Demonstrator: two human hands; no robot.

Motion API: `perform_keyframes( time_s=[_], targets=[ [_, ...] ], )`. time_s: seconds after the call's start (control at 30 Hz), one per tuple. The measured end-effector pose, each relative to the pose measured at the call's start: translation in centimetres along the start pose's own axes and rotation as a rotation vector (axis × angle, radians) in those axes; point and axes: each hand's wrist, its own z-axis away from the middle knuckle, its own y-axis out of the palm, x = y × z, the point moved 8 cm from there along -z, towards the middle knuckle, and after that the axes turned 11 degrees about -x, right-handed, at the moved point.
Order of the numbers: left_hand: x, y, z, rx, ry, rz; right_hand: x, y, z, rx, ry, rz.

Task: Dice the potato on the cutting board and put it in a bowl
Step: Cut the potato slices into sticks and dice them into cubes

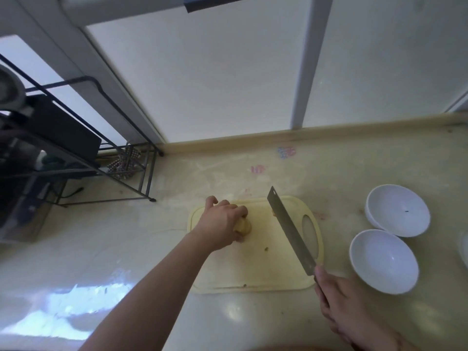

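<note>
A pale yellow cutting board [253, 264] lies on the counter. On its far left part sits a peeled yellow potato [244, 227], and my left hand [221, 221] curls over it from the left and grips it. My right hand [336, 297] holds the handle of a cleaver [288, 229], whose long blade points away from me over the board's right side, to the right of the potato and apart from it. Two white bowls stand to the right of the board, a near bowl [383, 260] and a far bowl [398, 210].
A black wire rack [121, 158] with dark items stands at the back left of the counter. Frosted window panes [215, 79] rise behind the counter's back edge. Small scraps lie on the board. The rim of another white dish [464, 247] shows at the right edge.
</note>
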Motion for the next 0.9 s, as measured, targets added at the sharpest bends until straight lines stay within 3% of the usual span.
perform_keyframes(
  time_s=[0.57,0.9],
  targets=[
    [0.3,-0.3,0.3,-0.112,-0.033,0.135,-0.3,0.7,-0.4,0.020,-0.025,0.041],
    [-0.8,-0.9,0.5,-0.224,0.239,-0.222,-0.3,0.9,-0.5,0.040,-0.032,0.068]
  ],
)
